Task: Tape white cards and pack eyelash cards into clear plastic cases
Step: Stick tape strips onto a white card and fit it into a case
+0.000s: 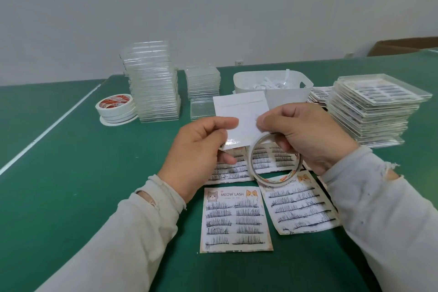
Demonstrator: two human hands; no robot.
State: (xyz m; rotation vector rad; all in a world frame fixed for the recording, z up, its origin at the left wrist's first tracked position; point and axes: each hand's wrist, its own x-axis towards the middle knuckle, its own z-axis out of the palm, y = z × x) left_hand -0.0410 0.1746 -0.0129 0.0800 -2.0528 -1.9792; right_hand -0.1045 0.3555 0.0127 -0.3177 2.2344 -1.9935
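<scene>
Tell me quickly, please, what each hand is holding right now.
Left hand: pinches the white card.
Right hand: holds the tape roll and pinches the card's right edge.

Above the green table, the left hand pinches a white card's lower left edge, the right hand pinches its right edge while holding a tape roll just below the card, over eyelash cards.

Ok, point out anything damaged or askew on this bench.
The eyelash card on the right lies tilted, partly under the tape roll held by the right hand. The right sleeve is torn. Nothing spilled.
</scene>
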